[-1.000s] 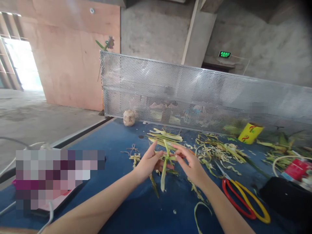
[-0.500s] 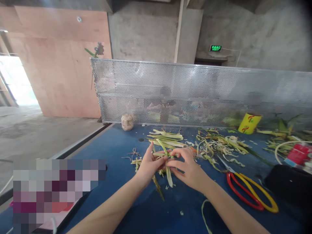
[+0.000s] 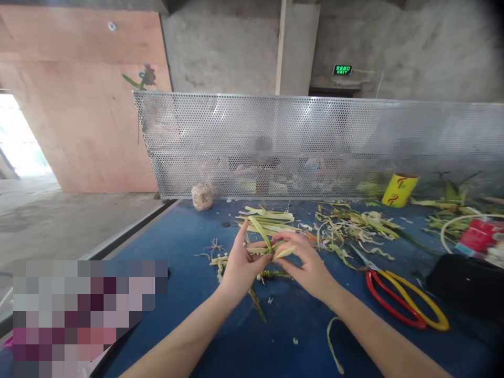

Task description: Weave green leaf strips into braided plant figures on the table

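Near the middle of the blue table, my left hand (image 3: 241,265) pinches a pale green leaf strip (image 3: 259,232) between thumb and fingers. One end of the strip stands up to the upper left. A paler end (image 3: 285,252) lies bent sideways against the fingers of my right hand (image 3: 307,265), which are closed on it. My fingers hide the spot where the two parts meet. Beneath and around both hands lie small plant stems (image 3: 217,262) and a darker green sprig (image 3: 271,274). Just beyond them is a pile of flat pale strips (image 3: 271,216).
Red-and-yellow-handled scissors (image 3: 405,299) lie open at right, beside a black object (image 3: 464,283). Shredded plant scraps (image 3: 354,226) spread behind them. A yellow roll (image 3: 399,190) and a wrapped beige lump (image 3: 202,196) stand near the perforated metal screen (image 3: 220,126). A blurred-out item covers the left.
The pale end of the strip, hanging down between my hands before, is now folded up to the right. My right hand has shifted slightly and the view has turned a little.
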### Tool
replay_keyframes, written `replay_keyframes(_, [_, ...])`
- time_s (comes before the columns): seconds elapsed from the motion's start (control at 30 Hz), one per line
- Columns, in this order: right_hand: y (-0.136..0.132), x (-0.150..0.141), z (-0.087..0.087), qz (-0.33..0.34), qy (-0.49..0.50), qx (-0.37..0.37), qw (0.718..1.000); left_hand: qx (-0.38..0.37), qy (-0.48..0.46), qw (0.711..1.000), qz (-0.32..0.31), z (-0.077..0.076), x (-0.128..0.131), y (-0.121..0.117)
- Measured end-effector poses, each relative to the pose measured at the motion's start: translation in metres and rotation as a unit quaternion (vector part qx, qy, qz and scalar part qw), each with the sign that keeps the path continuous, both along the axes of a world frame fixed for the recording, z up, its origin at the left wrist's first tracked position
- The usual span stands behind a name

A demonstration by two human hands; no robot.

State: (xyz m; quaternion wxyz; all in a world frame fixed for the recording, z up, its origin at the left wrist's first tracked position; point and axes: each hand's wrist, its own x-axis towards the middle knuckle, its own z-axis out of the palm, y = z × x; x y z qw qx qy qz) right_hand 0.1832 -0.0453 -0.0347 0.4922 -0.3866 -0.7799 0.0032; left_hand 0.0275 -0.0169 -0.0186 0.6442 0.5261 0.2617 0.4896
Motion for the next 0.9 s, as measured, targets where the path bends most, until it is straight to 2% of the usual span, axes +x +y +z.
replay_keyframes(0.17, [0.001,-0.005,-0.001,-0.009,0.077,-0.054,0.996,0.071,0.062,0.995,0.032,-0.002,-0.002,0.000])
replay_keyframes(0.33, [0.002,-0.007,-0.004,-0.020,0.114,-0.089,0.989,0.127,0.134,0.981,0.064,-0.005,-0.004,0.000])
replay_keyframes(0.5, [0.000,-0.008,-0.004,-0.034,0.136,-0.163,0.977,0.172,0.205,0.960,0.083,-0.007,-0.005,0.001])
replay_keyframes(0.67, [0.000,-0.007,0.000,0.000,0.225,-0.252,0.941,0.180,0.189,0.961,0.088,-0.006,-0.004,-0.002])
replay_keyframes(0.9, [0.004,-0.004,-0.003,0.081,0.317,-0.330,0.885,0.193,0.145,0.965,0.108,-0.013,-0.002,-0.003])
